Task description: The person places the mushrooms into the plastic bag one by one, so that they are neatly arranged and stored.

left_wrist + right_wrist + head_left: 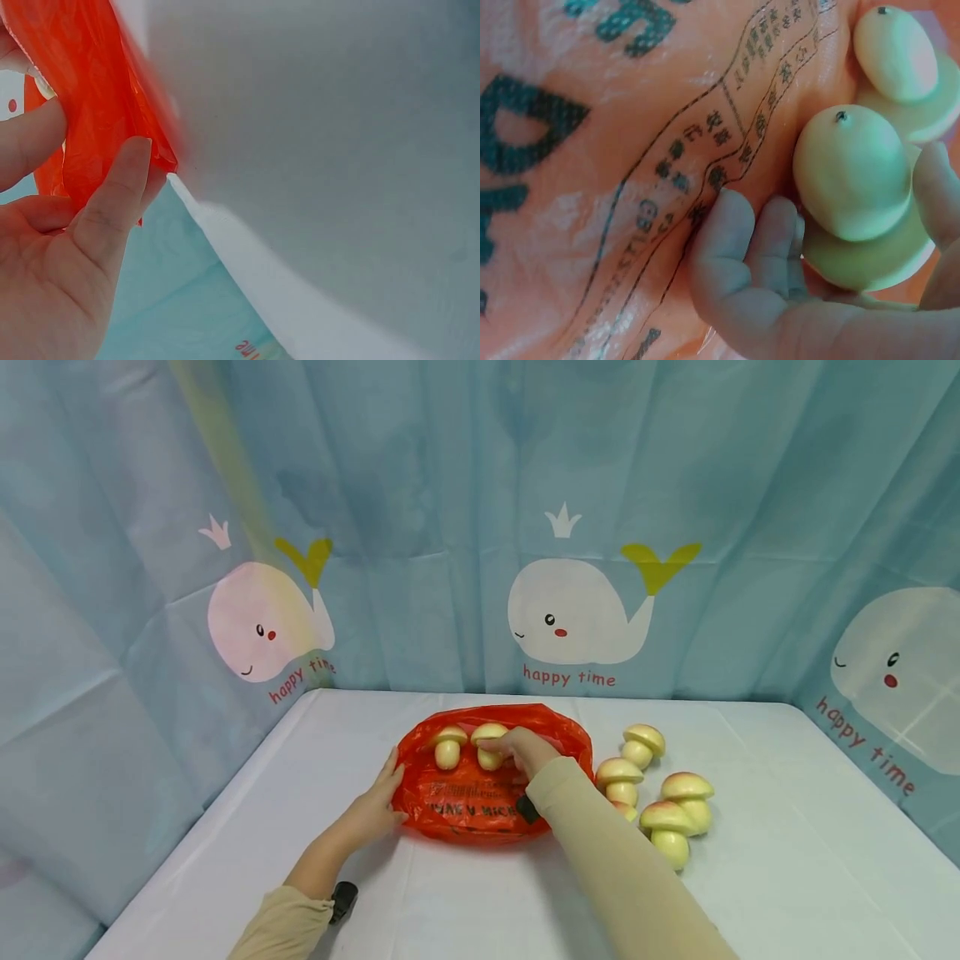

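A red plastic bag (480, 806) with dark print lies spread on the table, its mouth facing up. At its left side my left hand (377, 806) grips the rim, the red film between thumb and fingers in the left wrist view. Inside the bag, my right hand (525, 750) holds a pale yellow toy mushroom (45, 86) (851, 172), thumb on one side and curled fingers on the other. Another toy mushroom (447, 753) rests in the bag to its left, with its stem toward me.
Several more toy mushrooms (670, 827) stand in a cluster right of the bag, some partly behind the right sleeve (600, 852). The white table (795, 860) ends at a blue curtain (420, 527) printed with whales.
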Tool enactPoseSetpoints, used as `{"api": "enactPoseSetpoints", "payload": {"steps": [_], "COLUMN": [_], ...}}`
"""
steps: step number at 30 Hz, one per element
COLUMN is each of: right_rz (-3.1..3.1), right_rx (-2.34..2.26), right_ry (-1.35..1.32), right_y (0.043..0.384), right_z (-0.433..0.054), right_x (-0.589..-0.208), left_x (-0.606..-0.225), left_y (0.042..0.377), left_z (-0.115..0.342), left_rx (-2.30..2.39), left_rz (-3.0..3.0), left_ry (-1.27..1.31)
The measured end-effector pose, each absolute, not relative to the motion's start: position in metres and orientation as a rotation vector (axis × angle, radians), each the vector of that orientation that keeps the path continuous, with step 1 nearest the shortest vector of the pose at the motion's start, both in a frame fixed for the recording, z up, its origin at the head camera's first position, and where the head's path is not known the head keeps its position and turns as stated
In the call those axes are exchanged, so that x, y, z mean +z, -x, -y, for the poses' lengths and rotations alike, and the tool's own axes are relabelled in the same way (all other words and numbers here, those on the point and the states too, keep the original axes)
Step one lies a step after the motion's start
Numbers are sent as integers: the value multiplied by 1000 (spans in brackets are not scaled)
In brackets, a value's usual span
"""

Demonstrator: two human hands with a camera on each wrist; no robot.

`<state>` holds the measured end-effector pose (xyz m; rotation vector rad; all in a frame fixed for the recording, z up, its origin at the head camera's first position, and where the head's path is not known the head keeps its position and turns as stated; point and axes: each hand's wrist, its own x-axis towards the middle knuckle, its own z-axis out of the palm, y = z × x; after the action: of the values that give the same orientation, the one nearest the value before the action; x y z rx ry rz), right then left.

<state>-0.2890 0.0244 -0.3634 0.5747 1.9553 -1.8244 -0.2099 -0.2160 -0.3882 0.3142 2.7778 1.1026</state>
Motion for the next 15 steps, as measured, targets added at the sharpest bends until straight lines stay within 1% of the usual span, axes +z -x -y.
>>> {"api": "enactPoseSetpoints", "payload": {"steps": [5,15], "right_rz": [-2006,-2041], "right_rx": [-1738,-1592], "right_ry": [-496,-443], "right_y": [293,303], "right_z": [-28,-30], "right_x": [-363,-361], "left_x": [-388,-392], "left_y": [211,212], "left_z": [216,217], "left_rx": [1091,1111], "left_rz": [-2789,-2769], "left_ry": [-323,-309]}}
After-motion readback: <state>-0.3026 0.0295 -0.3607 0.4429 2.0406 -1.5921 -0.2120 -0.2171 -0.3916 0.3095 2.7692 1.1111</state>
